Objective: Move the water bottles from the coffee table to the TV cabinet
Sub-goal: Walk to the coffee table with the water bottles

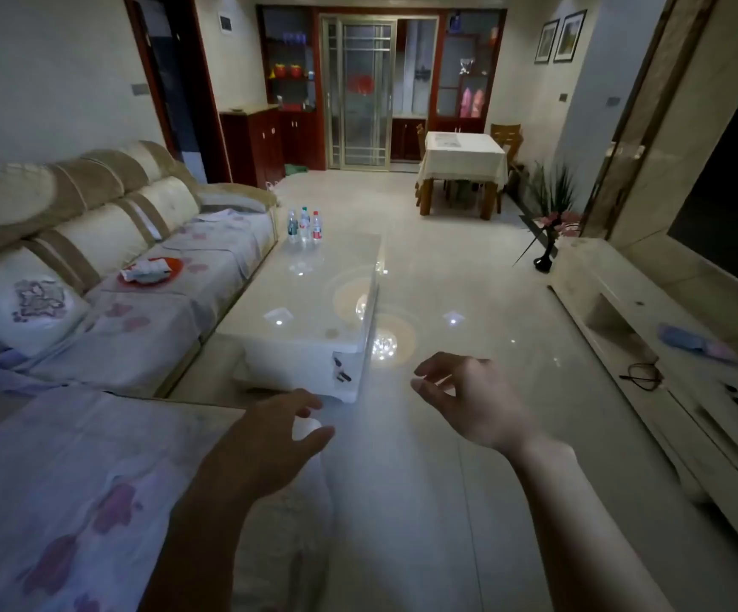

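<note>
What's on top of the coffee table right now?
Three water bottles stand together at the far end of the coffee table. The rest of its glossy top shows only light reflections. Anything small directly behind the bottles would be hidden.

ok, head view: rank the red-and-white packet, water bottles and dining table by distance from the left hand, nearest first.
1. red-and-white packet: on the sofa, ahead-left of the left hand.
2. water bottles: far end of the coffee table.
3. dining table: back of the room, to the right.
</note>
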The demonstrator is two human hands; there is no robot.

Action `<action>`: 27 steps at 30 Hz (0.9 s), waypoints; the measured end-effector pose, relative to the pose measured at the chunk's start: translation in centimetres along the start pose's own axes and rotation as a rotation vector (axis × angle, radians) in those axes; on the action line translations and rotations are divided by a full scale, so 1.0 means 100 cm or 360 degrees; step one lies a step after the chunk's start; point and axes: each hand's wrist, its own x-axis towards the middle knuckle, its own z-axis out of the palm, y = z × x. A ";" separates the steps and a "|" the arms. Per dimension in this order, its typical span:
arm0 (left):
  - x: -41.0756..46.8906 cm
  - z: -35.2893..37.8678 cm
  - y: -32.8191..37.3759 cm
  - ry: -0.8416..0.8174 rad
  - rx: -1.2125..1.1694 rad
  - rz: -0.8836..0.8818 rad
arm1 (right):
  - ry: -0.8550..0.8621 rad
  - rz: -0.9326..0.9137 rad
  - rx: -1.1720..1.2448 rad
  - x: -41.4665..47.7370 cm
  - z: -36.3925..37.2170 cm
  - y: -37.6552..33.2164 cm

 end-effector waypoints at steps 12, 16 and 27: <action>0.178 0.009 0.059 -0.0043 0.0206 -0.0084 | -0.0281 0.0018 0.0124 0.169 -0.018 0.110; 0.243 0.019 0.092 0.0093 0.0217 -0.0034 | -0.0177 0.0034 0.0141 0.217 -0.045 0.152; 0.377 0.058 0.107 -0.0082 0.0214 -0.0052 | -0.0184 0.0107 0.0177 0.310 -0.048 0.230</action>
